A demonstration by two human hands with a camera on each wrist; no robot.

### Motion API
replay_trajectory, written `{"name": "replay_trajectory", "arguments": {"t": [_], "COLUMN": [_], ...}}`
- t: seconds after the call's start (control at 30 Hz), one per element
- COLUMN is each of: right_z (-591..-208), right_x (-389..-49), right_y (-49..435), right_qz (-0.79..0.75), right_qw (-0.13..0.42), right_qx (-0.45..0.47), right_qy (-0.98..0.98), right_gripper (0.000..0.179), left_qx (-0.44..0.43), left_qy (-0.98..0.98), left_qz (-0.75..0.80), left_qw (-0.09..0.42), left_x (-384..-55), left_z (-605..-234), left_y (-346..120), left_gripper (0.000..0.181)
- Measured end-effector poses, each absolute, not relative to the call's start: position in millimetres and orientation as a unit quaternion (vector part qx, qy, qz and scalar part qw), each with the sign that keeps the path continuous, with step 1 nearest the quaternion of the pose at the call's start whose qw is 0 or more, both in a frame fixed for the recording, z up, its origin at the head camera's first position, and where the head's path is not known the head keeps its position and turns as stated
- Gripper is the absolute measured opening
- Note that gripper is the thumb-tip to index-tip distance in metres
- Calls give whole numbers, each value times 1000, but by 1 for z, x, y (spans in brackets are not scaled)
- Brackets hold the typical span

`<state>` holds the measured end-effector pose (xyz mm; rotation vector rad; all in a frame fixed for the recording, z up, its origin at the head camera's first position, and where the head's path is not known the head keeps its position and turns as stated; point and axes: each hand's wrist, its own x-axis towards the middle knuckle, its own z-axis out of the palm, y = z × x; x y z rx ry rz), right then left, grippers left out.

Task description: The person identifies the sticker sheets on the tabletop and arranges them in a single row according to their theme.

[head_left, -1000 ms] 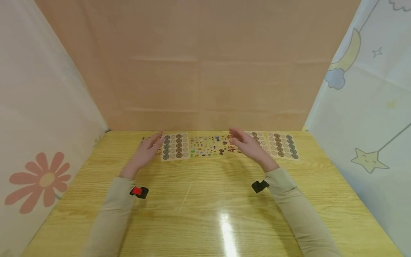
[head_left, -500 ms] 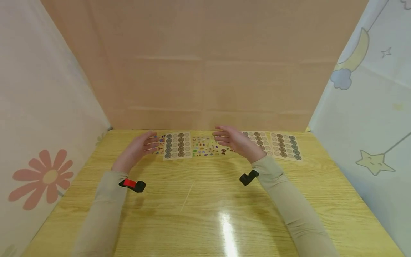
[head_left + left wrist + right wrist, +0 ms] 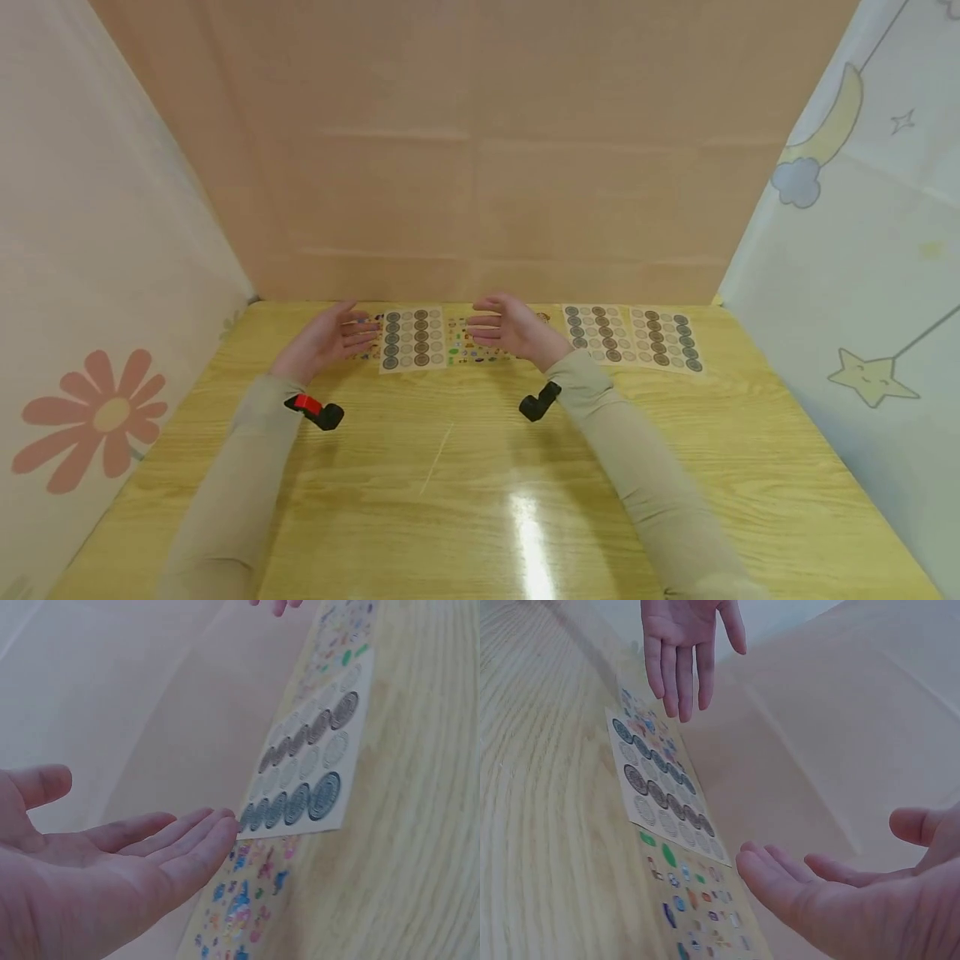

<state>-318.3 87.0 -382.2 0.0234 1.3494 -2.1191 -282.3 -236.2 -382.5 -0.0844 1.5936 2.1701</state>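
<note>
My left hand (image 3: 326,340) hovers at the back left, over a sheet of small colourful stickers (image 3: 238,911) that it partly covers. To its right lies a pale sheet with rows of round dark and light seals (image 3: 413,340). Beyond that is another colourful sticker sheet (image 3: 694,900), partly hidden by my right hand (image 3: 517,330). Both hands hold nothing, fingers extended and palms turned toward each other, with a gap between them. In the right wrist view, the left hand (image 3: 681,649) hangs beyond the seal sheet with its fingers straight.
Two more seal sheets (image 3: 597,333) lie on the right, side by side along the back of the wooden table (image 3: 390,500). A tan backdrop (image 3: 472,167) rises behind the row. Patterned cloth walls (image 3: 862,275) flank both sides.
My right hand has moved left, uncovering the seal sheet to its right. The left hand has shifted slightly left. Both have turned so their palms and separate fingers show more.
</note>
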Motion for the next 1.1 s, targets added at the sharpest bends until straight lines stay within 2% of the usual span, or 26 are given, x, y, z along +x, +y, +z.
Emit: {"name": "replay_trajectory", "arguments": {"t": [0.23, 0.73, 1.1], "right_z": [-403, -416, -418], "right_x": [-324, -330, -329], "right_y": [78, 64, 58], "right_qz": [-797, -814, -803], "right_qw": [340, 346, 365], "right_qx": [24, 41, 39], "right_qy": [498, 464, 470], "right_gripper": [62, 64, 63], "left_qx": [-52, -86, -141], "left_qy": [538, 571, 544], "left_qz": [805, 791, 798], "left_qw": [243, 201, 217], "left_x": [-292, -290, -292], "left_z": [-395, -394, -398], "left_y": [-235, -231, -232], "left_gripper": [65, 65, 68]}}
